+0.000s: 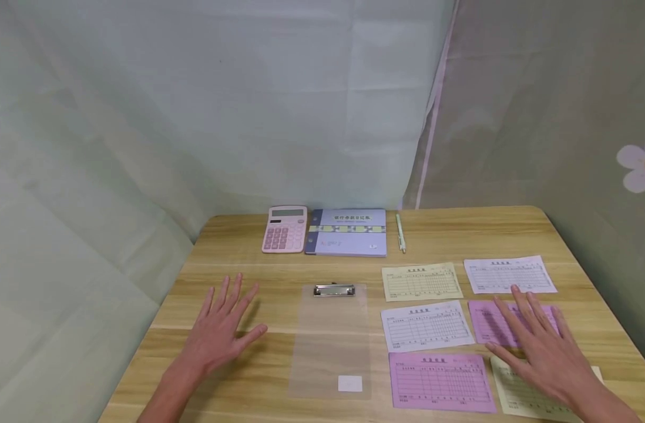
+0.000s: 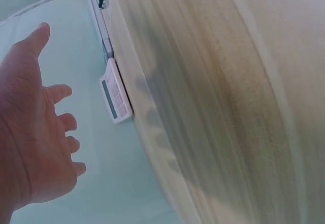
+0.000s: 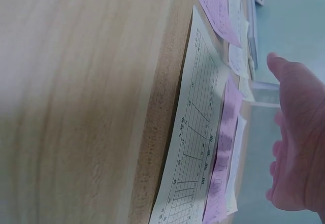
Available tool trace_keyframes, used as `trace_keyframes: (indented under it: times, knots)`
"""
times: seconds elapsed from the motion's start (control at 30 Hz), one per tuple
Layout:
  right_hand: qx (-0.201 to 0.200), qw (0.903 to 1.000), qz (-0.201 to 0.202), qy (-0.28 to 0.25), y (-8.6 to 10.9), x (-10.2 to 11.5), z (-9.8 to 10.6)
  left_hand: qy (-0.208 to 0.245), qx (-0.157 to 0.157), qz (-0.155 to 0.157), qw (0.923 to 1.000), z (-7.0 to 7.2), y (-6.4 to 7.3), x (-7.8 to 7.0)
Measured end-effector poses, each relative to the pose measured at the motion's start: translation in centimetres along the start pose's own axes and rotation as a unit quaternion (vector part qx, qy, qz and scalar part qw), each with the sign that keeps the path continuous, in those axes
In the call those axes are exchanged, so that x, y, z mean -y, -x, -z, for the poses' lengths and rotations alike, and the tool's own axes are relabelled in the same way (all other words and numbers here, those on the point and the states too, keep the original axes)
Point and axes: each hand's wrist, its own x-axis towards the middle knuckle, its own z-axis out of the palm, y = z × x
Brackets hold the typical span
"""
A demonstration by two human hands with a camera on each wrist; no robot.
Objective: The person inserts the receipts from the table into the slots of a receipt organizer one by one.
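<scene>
My left hand point(image 1: 217, 332) is held over the left part of the wooden table, fingers spread and holding nothing; its shadow falls on the wood in the left wrist view. My right hand point(image 1: 544, 346), also spread and holding nothing, hovers over a pink slip point(image 1: 481, 323) and a yellow slip point(image 1: 523, 390), partly hiding both. Beside them lie another yellow slip point(image 1: 422, 282), two white slips point(image 1: 427, 326) and a second pink slip point(image 1: 441, 382), all printed with form lines. Between the hands lies a clear clipboard point(image 1: 330, 341) with a metal clip point(image 1: 334, 290) and a small white label point(image 1: 350, 383).
Along the table's back edge lie a pink calculator point(image 1: 284, 229), a blue-purple account book point(image 1: 349, 232) and a pale green pen point(image 1: 400, 233). Light curtains point(image 1: 301, 106) hang right behind the table point(image 1: 238, 235) and down its sides.
</scene>
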Motion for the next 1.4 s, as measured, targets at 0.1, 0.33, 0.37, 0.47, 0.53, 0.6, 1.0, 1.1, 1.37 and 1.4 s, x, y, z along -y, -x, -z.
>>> trace_keyframes:
  times: [0.1,0.33,0.37,0.47,0.53,0.6,1.0,1.1,1.37,1.4]
  knots:
    - [-0.010,0.9997,0.004,-0.023,-0.6,-0.2,0.0,0.026,0.013,0.010,0.9995,0.0,-0.2,0.3]
    - [-0.021,0.9903,-0.011,-0.137,-3.5,-0.6,0.1,0.123,0.011,0.015,0.9923,-0.2,-2.1,0.7]
    - [-0.019,0.9873,-0.018,-0.157,-4.0,-0.6,0.3,0.142,0.009,0.018,0.9897,-0.2,-2.5,0.6]
    - [-0.016,0.9784,-0.049,-0.200,-5.5,-0.7,0.5,0.204,0.010,0.032,0.9784,-0.4,-3.8,0.3]
    - [-0.025,0.9733,-0.070,-0.217,-6.4,-0.7,0.5,0.257,0.013,0.048,0.9651,-0.4,-4.8,-0.1]
    - [-0.038,0.9692,-0.088,-0.227,-7.3,-0.8,0.3,0.301,0.008,0.058,0.9519,-0.6,-5.8,-0.6]
    - [-0.091,0.9400,-0.114,-0.308,-11.4,-1.1,-1.7,0.446,-0.011,0.003,0.8951,-3.8,-10.4,-3.9]
    - [-0.086,0.9351,-0.120,-0.322,-12.0,-1.0,-1.9,0.435,-0.001,0.002,0.9004,-4.5,-10.9,-4.9]
    - [-0.078,0.9354,-0.099,-0.330,-13.6,-0.6,-3.2,0.381,0.008,-0.036,0.9238,-6.2,-11.8,-6.6]
    - [-0.083,0.9367,-0.098,-0.326,-13.8,-0.5,-3.4,0.376,0.010,-0.036,0.9257,-6.3,-11.8,-6.8]
